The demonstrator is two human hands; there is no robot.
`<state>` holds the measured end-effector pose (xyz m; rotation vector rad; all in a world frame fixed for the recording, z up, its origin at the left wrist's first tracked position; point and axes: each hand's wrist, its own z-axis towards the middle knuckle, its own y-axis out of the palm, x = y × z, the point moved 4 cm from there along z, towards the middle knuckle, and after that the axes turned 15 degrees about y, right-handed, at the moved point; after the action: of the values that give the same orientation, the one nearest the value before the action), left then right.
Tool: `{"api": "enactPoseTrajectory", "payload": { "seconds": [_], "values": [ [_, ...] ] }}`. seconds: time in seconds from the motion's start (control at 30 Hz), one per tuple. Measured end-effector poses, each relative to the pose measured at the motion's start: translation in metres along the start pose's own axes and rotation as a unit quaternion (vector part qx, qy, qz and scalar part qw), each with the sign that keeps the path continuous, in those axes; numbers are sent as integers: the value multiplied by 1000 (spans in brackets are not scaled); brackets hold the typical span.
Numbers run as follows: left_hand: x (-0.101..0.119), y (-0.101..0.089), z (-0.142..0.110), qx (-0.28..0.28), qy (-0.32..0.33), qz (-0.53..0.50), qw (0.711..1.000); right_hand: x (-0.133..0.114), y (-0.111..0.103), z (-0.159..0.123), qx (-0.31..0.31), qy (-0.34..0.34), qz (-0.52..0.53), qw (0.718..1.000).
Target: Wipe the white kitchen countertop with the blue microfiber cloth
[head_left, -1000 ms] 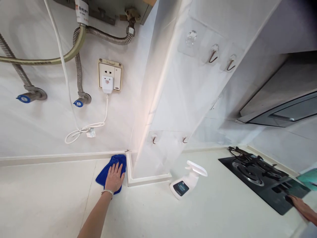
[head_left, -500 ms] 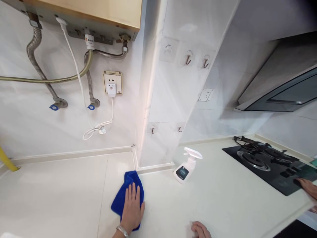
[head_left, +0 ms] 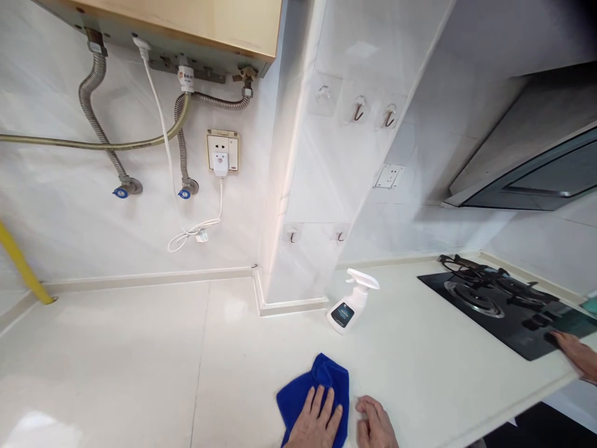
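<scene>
No complete word, brand or number is legible; print is logged by location only. Spray bottle [head_left: 359, 297], standing on the tabletop [head_left: 252, 379]: dark front label [head_left: 342, 315] with a small pale mark near its top and bluish-white lettering across the middle, too small to read. White connector [head_left: 186, 79] under the wall-mounted box [head_left: 196, 25]: an orange mark and a row of dark characters, unreadable at this size. Wall socket [head_left: 234, 155]: tiny mark at lower right, unresolved. Plug [head_left: 221, 163] seated in it: small reddish mark on the face. Cord [head_left: 221, 205]: pale tag [head_left: 202, 236], print indistinct.
</scene>
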<state>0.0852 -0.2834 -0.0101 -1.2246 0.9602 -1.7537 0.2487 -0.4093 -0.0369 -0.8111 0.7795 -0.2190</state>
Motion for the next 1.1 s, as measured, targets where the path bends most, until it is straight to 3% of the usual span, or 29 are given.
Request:
{"api": "enactPoseTrajectory", "payload": {
  "seconds": [0.23,0.43,0.6,0.77,0.97,1.1],
  "values": [
    [6,-20,-15,-28,-25,-74,997,-7,-6,-4,45,-36,-2,998],
    [-4,-42,-67,-20,-120,-48,991,-7,-5,-6,39,-19,2,999],
    [-18,-77,-145,50,-165,95,980,-5,-4,-10,9,38,8,999],
    [-35,-108,-231,106,-228,239,938,-6,-4,-12,-7,59,14,998],
    [-64,-143,-339,118,-378,247,884,-10,-7,-10,0,40,19,999],
    [-84,-169,-421,146,-472,271,826,-11,-9,-11,-3,40,16,999]
  ]
}}
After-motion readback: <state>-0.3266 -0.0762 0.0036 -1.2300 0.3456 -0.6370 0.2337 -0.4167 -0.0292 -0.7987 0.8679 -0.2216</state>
